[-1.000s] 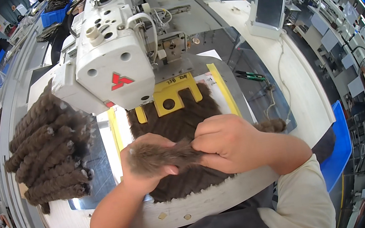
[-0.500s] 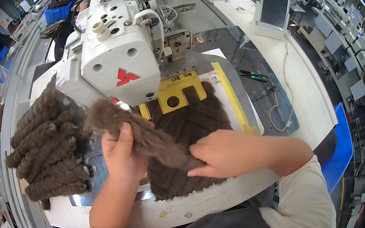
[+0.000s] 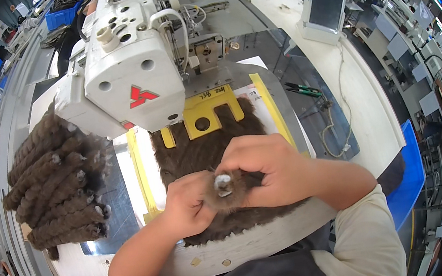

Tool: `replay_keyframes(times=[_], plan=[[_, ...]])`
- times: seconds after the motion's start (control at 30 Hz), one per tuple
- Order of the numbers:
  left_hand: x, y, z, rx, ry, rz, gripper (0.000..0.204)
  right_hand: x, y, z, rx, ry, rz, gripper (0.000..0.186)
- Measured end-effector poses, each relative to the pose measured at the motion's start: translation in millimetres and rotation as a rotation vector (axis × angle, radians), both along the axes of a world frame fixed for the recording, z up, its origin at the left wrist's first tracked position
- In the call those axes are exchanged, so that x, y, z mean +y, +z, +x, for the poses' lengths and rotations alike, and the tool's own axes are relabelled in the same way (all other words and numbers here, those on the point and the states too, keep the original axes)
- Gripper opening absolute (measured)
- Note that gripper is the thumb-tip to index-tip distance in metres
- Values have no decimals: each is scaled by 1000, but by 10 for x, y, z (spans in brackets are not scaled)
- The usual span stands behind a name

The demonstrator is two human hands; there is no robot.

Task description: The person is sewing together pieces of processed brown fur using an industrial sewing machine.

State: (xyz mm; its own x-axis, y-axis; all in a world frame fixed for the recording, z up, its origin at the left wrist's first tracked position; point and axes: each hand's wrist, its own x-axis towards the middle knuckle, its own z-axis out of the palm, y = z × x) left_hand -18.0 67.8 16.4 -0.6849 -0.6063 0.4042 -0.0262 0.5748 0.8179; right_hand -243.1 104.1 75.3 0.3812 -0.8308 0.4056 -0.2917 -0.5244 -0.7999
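Note:
Between my two hands I hold a brown fur strip [image 3: 227, 191], its end turned up toward me and showing a pale opening. My left hand [image 3: 189, 202] is closed on its left side. The fingers of my right hand [image 3: 268, 166] grip the other side, by the rim. Below and beyond them a flat brown fur panel [image 3: 201, 161] lies on the machine bed, reaching the front edge. A yellow plate [image 3: 205, 124] with cut-out slots rests on the panel's far part, under the head of a white sewing machine [image 3: 129, 80].
A pile of rolled brown fur strips [image 3: 57, 191] lies left of the machine. Yellow tape strips [image 3: 272, 108] flank the panel. Green-handled snips [image 3: 303, 90] and a cord [image 3: 333, 127] are on the right. A screen [image 3: 324, 5] stands farther back; a blue bin [image 3: 408, 178] is at the right edge.
Both hands have come together over the near part of the panel. The fur strip, stretched out slantwise before, now points its end toward me. My left hand has moved right and down.

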Motion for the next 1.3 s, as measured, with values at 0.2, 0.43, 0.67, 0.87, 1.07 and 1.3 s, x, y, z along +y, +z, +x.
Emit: replay_keyframes(times=[0.2,0.43,0.67,0.87,1.07,1.3], plan=[[-33,15,-16,-50,-11,-50,24,3,-63,-47,-32,24,-81,27],[-59,-8,-53,34,-36,-42,17,-53,-47,-82,-14,-17,-56,24],[-18,-7,-161,-38,149,399,16,-262,-101,-99,-25,-159,422,13],[-227,-200,-133,-315,345,546,29,-743,-400,0,34,-164,710,17],[-337,0,-52,-427,576,297,47,-1225,-698,263,229,-147,579,20],[-515,-48,180,-607,397,44,44,-1314,-759,377,411,-285,222,33]])
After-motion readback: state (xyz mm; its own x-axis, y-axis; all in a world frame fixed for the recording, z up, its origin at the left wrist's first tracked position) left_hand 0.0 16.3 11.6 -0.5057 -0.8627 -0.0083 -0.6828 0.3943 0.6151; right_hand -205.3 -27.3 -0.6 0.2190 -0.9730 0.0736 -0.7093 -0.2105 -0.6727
